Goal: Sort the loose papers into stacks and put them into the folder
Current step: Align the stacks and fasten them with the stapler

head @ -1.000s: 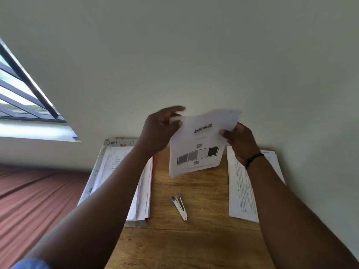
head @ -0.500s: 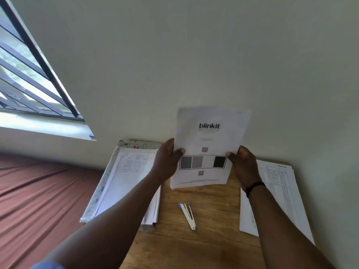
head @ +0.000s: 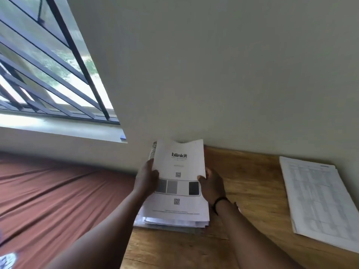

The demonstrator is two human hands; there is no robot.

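Both hands, left [head: 146,181] and right [head: 212,186], gripped the blinkit sheet [head: 179,166] over a paper stack [head: 172,220]; table sheets [head: 320,199] lay well right.

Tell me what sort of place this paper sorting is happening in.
Probably a bedroom or small room at home, not an office. A wooden table stands against a plain wall, a bed with a reddish-brown sheet sits right beside it, and a barred window looks out on greenery.

Matt paper sheet [head: 179,167]; grained wood table [head: 252,175]; creased cloth [head: 58,195].
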